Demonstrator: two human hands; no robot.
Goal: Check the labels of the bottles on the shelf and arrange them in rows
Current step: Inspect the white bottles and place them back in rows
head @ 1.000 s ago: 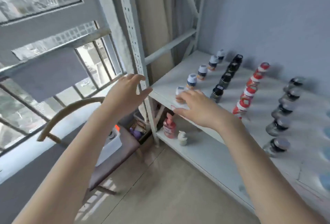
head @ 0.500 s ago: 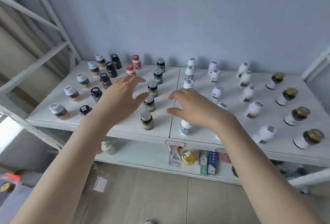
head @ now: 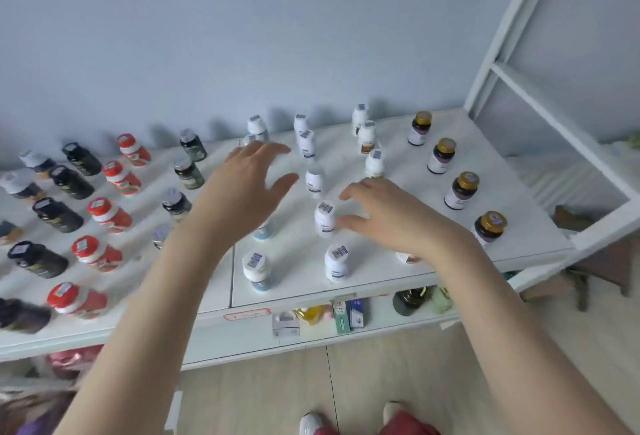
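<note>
Rows of small bottles stand on the white shelf (head: 398,154): black bottles (head: 57,214), red-capped bottles (head: 109,214), dark green bottles (head: 188,173), white bottles (head: 325,218) and gold-capped brown bottles (head: 462,190). My left hand (head: 247,188) hovers with spread fingers over the middle of the shelf, holding nothing. My right hand (head: 391,214) hangs just right of a white bottle with its fingers relaxed, thumb close to that bottle. A blue-labelled white bottle (head: 256,270) stands near the front edge.
The white metal shelf frame (head: 561,129) rises at the right. A lower shelf (head: 242,334) carries small boxes (head: 348,315) and a dark jar (head: 408,299). Blue wall behind. Wood-look floor and my feet (head: 311,424) show below.
The view has swung right from the window and the shelf's left end to its middle and right. Both hands have travelled right over the bottles and stayed empty.
</note>
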